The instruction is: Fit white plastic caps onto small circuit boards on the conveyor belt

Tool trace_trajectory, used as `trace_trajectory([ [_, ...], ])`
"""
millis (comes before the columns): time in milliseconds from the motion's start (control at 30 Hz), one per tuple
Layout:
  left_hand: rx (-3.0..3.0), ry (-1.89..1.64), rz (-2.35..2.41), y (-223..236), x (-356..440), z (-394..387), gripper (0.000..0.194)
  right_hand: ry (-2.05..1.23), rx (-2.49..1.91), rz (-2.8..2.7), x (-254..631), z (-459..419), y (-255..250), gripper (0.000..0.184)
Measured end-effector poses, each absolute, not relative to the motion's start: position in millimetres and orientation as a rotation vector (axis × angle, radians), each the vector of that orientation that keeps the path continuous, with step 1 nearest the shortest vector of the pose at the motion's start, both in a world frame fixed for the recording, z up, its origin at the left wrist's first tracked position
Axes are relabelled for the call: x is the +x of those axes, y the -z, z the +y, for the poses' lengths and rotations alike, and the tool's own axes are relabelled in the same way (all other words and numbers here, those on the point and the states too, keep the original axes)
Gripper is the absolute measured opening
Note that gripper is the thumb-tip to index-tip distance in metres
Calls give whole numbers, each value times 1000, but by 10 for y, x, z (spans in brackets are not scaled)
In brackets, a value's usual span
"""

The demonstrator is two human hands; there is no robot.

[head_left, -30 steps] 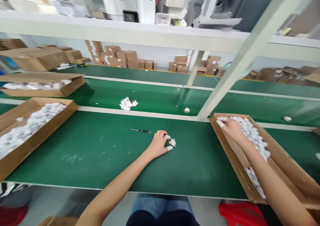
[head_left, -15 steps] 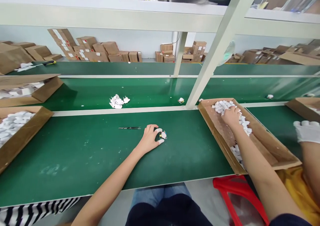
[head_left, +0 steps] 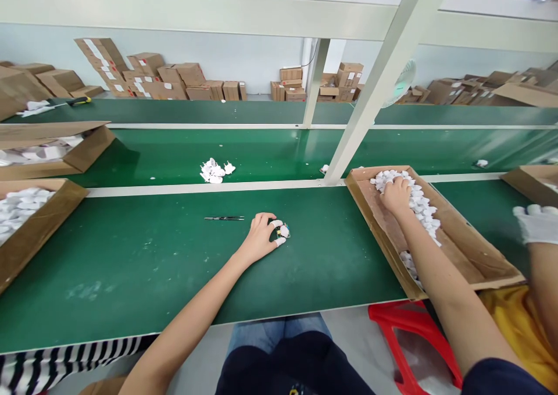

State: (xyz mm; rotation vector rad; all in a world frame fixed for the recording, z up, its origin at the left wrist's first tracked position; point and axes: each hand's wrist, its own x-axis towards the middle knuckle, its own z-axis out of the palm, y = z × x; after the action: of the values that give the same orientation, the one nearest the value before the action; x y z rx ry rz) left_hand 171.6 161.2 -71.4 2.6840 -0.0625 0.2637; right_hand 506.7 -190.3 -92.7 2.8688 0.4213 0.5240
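Observation:
My left hand (head_left: 261,237) rests on the green table (head_left: 152,255), its fingertips in white finger cots pinched round a small electronic part (head_left: 284,231). My right hand (head_left: 396,194) reaches into a cardboard box (head_left: 453,249) at the right. It lies curled among the small white plastic pieces (head_left: 421,206); whether the fingers hold one is hidden. Thin black tweezers (head_left: 224,218) lie on the table just left of my left hand.
A co-worker's white-gloved hand (head_left: 535,223) is at the far right. Two open boxes of white pieces (head_left: 26,209) stand at the left. A small heap of white pieces (head_left: 214,171) lies on the belt behind. A slanted frame post (head_left: 370,92) rises beside the right box. A red stool (head_left: 410,337) stands below.
The view has swung down and to the right, bringing the co-worker's gloved hand in. My right hand has dug into the white pieces at the box's far end. My left hand has stayed put.

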Motion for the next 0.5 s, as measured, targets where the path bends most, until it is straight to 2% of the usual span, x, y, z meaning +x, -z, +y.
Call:
trace_trajectory([
  [300, 2696, -273, -52, 701, 1704, 1612, 41, -376, 2858, 411, 5025, -1946, 865, 33],
  [500, 2688, -273, -43, 715, 1711, 1609, 43, -537, 2762, 433, 5035, -2006, 922, 32],
])
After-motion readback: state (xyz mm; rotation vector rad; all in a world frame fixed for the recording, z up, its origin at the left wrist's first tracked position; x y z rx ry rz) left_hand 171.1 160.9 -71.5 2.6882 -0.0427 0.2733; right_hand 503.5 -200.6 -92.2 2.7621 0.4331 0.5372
